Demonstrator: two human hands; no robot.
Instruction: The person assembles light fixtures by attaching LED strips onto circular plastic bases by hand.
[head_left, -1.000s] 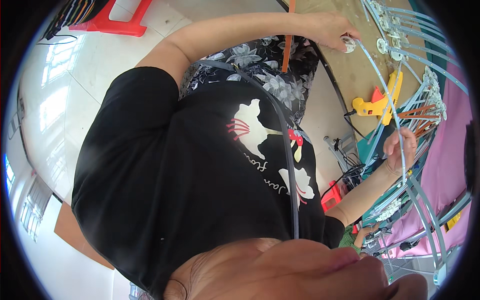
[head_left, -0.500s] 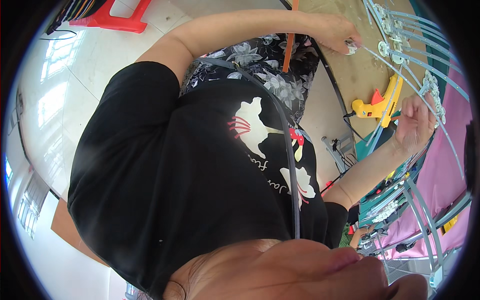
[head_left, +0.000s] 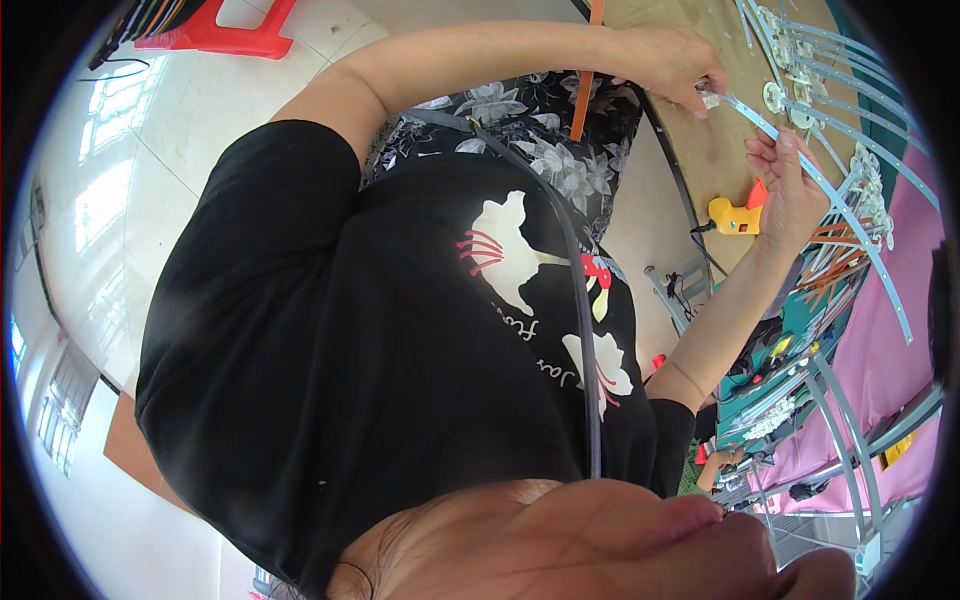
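Red stool point(head_left: 225, 22) cut off at the top edge, upper left. Bench point(head_left: 715, 150) runs out past the top rim. Strip point(head_left: 830, 195) end at the left hand point(head_left: 675, 60) hidden under fingers. Lower right clutter too small to tell.

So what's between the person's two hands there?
In the head view, a pale blue strip spans from the left hand to the right hand, over bare brown tabletop.
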